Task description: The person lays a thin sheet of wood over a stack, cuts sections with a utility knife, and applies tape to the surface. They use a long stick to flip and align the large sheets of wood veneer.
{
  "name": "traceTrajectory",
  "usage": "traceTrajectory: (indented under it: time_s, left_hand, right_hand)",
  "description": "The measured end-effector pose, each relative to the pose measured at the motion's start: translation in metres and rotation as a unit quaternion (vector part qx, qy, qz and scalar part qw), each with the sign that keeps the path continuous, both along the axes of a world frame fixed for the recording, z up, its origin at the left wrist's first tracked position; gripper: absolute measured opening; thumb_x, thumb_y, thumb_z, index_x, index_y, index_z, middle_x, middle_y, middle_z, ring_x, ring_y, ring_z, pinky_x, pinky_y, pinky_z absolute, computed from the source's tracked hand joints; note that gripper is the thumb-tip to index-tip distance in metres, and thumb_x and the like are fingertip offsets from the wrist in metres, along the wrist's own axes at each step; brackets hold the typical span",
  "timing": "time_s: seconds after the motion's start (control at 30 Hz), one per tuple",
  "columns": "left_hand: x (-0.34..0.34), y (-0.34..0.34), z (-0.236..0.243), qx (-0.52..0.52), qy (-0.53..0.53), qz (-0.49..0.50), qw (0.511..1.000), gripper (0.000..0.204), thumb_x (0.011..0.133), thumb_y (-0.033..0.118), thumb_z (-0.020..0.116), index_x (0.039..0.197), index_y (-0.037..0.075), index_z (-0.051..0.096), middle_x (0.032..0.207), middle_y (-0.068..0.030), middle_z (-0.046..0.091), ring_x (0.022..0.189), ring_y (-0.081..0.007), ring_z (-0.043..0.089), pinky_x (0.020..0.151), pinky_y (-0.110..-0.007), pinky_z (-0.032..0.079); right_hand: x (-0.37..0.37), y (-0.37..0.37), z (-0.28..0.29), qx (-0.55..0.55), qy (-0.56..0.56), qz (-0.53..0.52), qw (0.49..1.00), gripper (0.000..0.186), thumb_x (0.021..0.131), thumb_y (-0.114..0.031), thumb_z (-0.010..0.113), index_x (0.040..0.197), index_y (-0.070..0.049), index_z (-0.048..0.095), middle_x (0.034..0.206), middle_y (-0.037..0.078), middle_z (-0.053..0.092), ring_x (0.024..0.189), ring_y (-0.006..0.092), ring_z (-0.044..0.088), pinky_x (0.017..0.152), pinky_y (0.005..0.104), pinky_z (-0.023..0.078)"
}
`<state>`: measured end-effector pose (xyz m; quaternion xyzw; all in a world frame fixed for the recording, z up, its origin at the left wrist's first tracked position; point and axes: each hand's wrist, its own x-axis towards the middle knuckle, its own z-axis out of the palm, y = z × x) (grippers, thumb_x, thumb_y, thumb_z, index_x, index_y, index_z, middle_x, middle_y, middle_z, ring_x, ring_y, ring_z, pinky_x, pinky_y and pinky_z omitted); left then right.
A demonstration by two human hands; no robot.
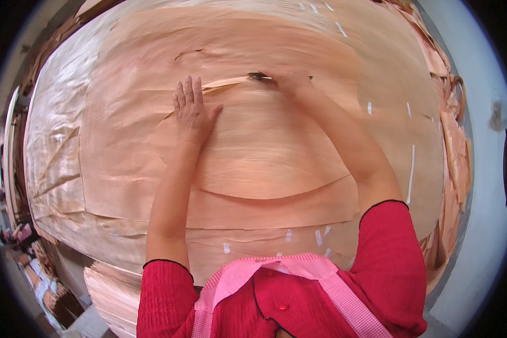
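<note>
My left hand (192,111) lies flat on a thin tan wood veneer sheet (265,135), fingers stretched out and pointing away from me. Farther off and to the right, my right hand (292,83) is closed around a dark, narrow cutting knife (257,75). Its ends show on both sides of the fist, and motion smears them somewhat. From the knife toward my left fingers runs a pale, lifted strip of veneer edge (228,83). This smaller sheet rests on a wider veneer sheet (124,186), and its near edge curves in front of me.
Short white tape pieces (369,107) dot the veneer at the right and near side. Ragged veneer scraps (453,146) hang along the right edge. A small split (188,53) shows in the far sheet. Stacked veneer (115,293) stands at lower left; another person (18,234) is farther left.
</note>
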<state>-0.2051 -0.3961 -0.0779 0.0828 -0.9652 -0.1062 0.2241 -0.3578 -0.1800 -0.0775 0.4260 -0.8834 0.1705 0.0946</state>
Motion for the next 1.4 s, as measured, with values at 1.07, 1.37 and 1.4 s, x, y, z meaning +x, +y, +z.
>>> traceTrajectory:
  time_s: [1.07,1.37,1.4]
  left_hand:
    - [-0.043,0.102,-0.017,-0.032,-0.148,-0.224,0.963,0.069,0.082,0.049,0.041,0.134,0.007,0.024,0.141,-0.01,0.017,0.132,-0.0278,0.009,0.106,-0.041,0.008]
    - [-0.036,0.137,-0.007,-0.043,-0.158,-0.121,0.979,0.065,0.083,0.051,0.039,0.134,0.013,0.026,0.142,-0.0065,0.015,0.132,-0.0275,0.008,0.103,-0.051,0.005]
    - [-0.036,0.139,-0.005,-0.038,-0.165,-0.122,0.978,0.066,0.083,0.052,0.039,0.134,0.013,0.026,0.143,-0.0063,0.015,0.132,-0.0274,0.008,0.103,-0.051,0.005]
  right_hand:
    - [0.019,0.074,0.009,0.056,-0.064,-0.118,0.989,0.027,0.086,-0.021,0.039,0.107,-0.023,0.056,0.093,0.009,0.061,0.084,0.0252,0.06,0.065,0.0381,0.047]
    - [0.026,0.071,0.009,0.093,-0.063,-0.162,0.98,0.029,0.083,-0.02,0.039,0.105,-0.022,0.057,0.09,0.011,0.061,0.081,0.0271,0.06,0.067,0.0391,0.047]
    - [0.027,0.071,0.012,0.094,-0.076,-0.163,0.979,0.029,0.083,-0.021,0.039,0.105,-0.021,0.057,0.092,0.011,0.061,0.082,0.027,0.059,0.068,0.0389,0.047]
